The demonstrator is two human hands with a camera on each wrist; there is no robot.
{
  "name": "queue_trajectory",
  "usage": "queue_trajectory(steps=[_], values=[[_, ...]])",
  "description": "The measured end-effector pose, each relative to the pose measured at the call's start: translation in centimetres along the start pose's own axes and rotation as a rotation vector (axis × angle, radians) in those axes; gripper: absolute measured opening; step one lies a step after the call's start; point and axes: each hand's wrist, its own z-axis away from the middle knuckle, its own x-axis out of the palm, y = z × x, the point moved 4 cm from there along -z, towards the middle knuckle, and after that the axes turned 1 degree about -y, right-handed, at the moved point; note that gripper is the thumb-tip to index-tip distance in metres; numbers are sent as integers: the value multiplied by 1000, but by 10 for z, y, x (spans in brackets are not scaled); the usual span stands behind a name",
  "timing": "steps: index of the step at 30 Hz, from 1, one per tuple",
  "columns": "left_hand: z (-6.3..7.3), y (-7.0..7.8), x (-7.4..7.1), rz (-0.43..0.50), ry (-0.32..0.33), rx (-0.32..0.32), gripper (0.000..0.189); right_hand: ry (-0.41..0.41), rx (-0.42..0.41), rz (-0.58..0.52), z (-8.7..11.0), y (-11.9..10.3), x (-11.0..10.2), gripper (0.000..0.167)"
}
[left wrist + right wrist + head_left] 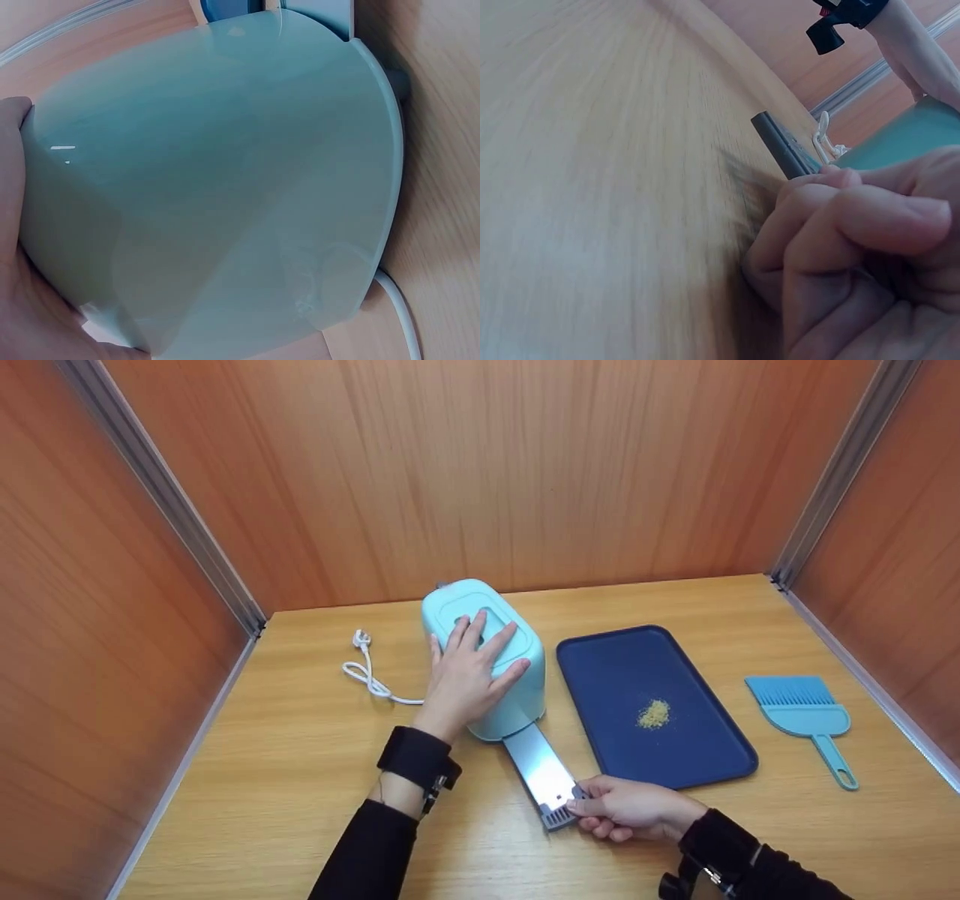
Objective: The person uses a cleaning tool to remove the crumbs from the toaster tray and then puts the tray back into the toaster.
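A light teal toaster [527,690] stands on the table, its narrow end facing me. My left hand [466,679] rests on its top with fingers spread across the slots, partly hiding them. From the toaster's near end a long metal crumb tray [536,761] sticks out. My right hand [630,808] pinches the tray's grey slotted end between thumb and fingers. In the right wrist view, the dark edge of the crumb tray [780,144] shows beyond my curled fingers, close over the table. The toaster's smooth side [225,172] fills the left wrist view.
Right of the toaster lies a dark blue tray [615,675] bearing a small heap of yellowish crumbs [654,715]. A blue brush [810,720] lies at the far right. The toaster's white cord and plug [367,667] lie at left. Wooden panels [525,472] enclose the table [300,810].
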Motion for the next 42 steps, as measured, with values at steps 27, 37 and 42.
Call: queue_trajectory(steps=[27,37,42], values=[[5,-2,-1,-1,0,38,66,302,4,-58,-32,-19,-10,14],[5,-3,0,0,5,28,66,509,-85,-78,-37,-22,-1,23],[4,-3,0,3,16,40,66,566,-115,-96,-41,-23,0,26]])
